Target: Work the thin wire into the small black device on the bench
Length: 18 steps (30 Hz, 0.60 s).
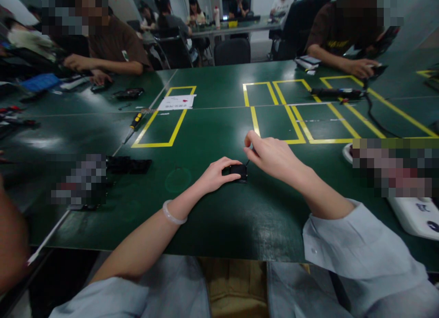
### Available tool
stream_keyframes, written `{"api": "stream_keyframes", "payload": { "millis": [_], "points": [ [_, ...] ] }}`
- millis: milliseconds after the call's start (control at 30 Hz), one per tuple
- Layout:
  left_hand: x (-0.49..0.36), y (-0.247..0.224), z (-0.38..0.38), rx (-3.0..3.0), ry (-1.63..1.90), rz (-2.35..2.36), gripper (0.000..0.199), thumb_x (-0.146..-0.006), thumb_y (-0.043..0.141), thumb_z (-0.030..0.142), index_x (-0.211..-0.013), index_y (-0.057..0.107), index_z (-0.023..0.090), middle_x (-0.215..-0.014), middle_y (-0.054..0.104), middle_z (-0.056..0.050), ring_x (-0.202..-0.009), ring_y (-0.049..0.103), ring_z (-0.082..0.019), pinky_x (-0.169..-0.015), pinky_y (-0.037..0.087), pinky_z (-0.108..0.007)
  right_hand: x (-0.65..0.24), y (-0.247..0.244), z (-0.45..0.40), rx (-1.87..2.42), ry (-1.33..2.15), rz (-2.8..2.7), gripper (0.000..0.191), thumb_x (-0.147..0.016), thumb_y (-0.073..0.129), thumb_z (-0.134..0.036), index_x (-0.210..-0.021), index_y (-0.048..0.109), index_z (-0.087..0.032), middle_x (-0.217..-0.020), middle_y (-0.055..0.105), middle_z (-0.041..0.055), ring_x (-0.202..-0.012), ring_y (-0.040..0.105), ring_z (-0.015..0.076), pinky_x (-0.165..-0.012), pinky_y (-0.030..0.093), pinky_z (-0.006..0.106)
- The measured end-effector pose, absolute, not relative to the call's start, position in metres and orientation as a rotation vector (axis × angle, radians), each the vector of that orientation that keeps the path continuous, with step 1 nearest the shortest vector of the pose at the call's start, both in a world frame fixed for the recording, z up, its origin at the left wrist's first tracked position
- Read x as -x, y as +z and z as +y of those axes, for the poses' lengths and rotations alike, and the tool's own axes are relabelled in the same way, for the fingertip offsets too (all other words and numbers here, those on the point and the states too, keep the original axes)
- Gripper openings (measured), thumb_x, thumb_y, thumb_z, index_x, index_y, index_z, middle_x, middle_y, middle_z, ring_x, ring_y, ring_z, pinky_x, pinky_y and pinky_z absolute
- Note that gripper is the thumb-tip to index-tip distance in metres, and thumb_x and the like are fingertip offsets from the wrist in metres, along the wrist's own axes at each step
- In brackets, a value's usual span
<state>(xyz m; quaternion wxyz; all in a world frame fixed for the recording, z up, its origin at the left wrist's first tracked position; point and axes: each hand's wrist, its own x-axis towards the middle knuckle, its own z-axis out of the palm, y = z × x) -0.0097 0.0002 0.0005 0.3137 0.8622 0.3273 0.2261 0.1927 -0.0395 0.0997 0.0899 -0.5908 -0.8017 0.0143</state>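
Observation:
A small black rectangular part (239, 172) lies on the green table in front of me. My left hand (219, 172) grips it from the left, thumb and fingers along its near and far edges. Just above its right side, my right hand (264, 152) has its fingers closed, and a thin dark piece (247, 163) shows below the fingertips, reaching the part's right edge. What exactly that thin piece is, I cannot make out.
Yellow tape rectangles mark the green table (212, 226). A yellow and black screwdriver (136, 121) and a paper label (177, 102) lie ahead left, with black parts (128, 165) nearer. A black tool (338, 93) with a cable lies right, beyond a white device (411, 213). People sit opposite.

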Motion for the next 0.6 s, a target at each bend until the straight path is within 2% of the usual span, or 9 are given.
{"api": "stream_keyframes", "payload": {
  "millis": [100, 400, 600],
  "points": [
    [0.0096, 0.0027, -0.0004, -2.274, 0.583, 0.865, 0.04, -0.087, 0.06, 0.045, -0.12, 0.061, 0.023, -0.107, 0.059, -0.005, -0.099, 0.058, -0.02, -0.091, 0.043, -0.032, -0.1933, 0.0983, -0.038, 1.758, 0.021, -2.393, 0.029, -0.096, 0.031, -0.039, -0.109, 0.05, -0.021, -0.081, 0.069, 0.0062, -0.067, 0.06, 0.019, -0.055, 0.023, 0.026],
    [0.0096, 0.0015, 0.0006, -2.263, 0.596, 0.866, 0.039, -0.086, 0.061, 0.045, -0.119, 0.062, 0.023, -0.105, 0.06, -0.004, -0.098, 0.058, -0.02, -0.089, 0.044, -0.032, -0.1942, 0.0995, -0.0403, 1.754, 0.009, -2.397, 0.028, -0.091, 0.032, -0.027, -0.114, 0.047, -0.02, -0.081, 0.068, 0.0059, -0.064, 0.06, 0.0188, -0.055, 0.023, 0.027],
    [0.0095, 0.0004, 0.0005, -2.261, 0.592, 0.871, 0.04, -0.087, 0.06, 0.046, -0.119, 0.061, 0.023, -0.107, 0.06, -0.005, -0.1, 0.058, -0.021, -0.092, 0.044, -0.034, -0.1937, 0.1003, -0.0409, 1.738, 0.021, -2.389, 0.026, -0.094, 0.032, -0.035, -0.11, 0.048, -0.02, -0.081, 0.068, 0.0059, -0.066, 0.061, 0.019, -0.053, 0.021, 0.026]
  ]
}}
